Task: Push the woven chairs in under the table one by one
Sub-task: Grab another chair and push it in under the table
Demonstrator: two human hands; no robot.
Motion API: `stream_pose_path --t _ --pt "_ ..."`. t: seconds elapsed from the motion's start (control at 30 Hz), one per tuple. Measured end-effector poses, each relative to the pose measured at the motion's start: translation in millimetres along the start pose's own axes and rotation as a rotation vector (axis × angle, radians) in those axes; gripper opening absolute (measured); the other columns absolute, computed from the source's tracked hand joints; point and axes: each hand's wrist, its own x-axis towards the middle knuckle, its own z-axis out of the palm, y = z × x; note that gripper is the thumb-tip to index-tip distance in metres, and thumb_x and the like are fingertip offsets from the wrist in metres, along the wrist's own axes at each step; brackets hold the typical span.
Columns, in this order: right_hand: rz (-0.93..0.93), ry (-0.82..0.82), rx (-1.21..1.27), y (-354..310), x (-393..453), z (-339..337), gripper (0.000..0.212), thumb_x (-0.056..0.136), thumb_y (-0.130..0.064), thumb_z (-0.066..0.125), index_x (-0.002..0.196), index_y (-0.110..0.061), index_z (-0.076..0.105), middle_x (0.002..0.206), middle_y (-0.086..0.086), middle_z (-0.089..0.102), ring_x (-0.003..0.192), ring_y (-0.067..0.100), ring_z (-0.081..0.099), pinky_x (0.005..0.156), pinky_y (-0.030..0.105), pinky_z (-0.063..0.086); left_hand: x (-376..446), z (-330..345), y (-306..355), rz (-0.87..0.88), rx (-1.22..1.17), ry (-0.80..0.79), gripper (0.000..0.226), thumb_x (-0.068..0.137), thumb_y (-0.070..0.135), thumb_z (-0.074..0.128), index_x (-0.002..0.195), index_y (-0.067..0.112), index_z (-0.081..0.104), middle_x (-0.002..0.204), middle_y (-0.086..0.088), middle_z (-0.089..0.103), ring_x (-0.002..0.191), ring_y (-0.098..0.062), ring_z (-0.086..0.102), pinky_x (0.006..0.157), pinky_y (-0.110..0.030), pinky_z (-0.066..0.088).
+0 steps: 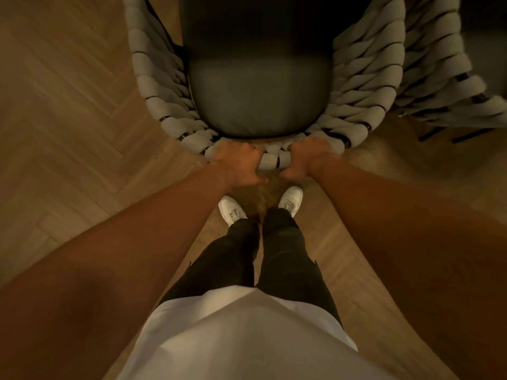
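Observation:
A woven chair (164, 86) with thick pale rope wrapping and a dark seat cushion (258, 102) stands right in front of me, seen from above. My left hand (241, 164) grips the top of its backrest, fingers curled over the rope. My right hand (307, 160) grips the same rim just to the right, a short stretch of rope showing between the two hands. The front of the seat disappears into deep shadow at the top, where the table cannot be made out.
A second woven chair (450, 86) stands close on the right, its rope side nearly touching the first. Herringbone wood floor (63, 105) lies to the left. My white shoes (233, 212) stand just behind the chair back.

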Motion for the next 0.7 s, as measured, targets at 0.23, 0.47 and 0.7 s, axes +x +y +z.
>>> stream_pose_path --t 0.23,0.47,0.7 --pt "-0.045 0.092 0.03 2 -12 15 0.06 0.082 -0.067 0.063 0.123 -0.023 0.061 0.099 0.003 0.055 0.101 0.026 0.06 0.081 0.037 0.044 8 9 5 -0.068 0.113 -0.086 0.042 0.079 0.052 0.06 0.113 0.028 0.063 0.102 0.0 0.068 0.089 -0.022 0.065 0.081 -0.042 0.055" --pt "-0.134 0.083 -0.064 15 5 8 0.074 0.077 -0.081 0.053 0.13 -0.029 0.057 0.114 0.004 0.065 0.1 0.026 0.061 0.079 0.039 0.043 17 -2 -3 -0.028 0.158 -0.131 0.045 0.078 0.06 0.054 0.113 0.033 0.062 0.092 0.001 0.066 0.077 -0.021 0.063 0.072 -0.042 0.056" --pt "-0.167 0.097 -0.072 24 28 -27 0.067 0.081 -0.075 0.055 0.125 -0.025 0.06 0.111 0.004 0.064 0.094 0.024 0.058 0.075 0.036 0.04 39 -29 -17 -0.071 0.116 -0.104 0.039 0.084 0.058 0.058 0.116 0.037 0.062 0.099 0.003 0.069 0.084 -0.021 0.066 0.07 -0.035 0.053"
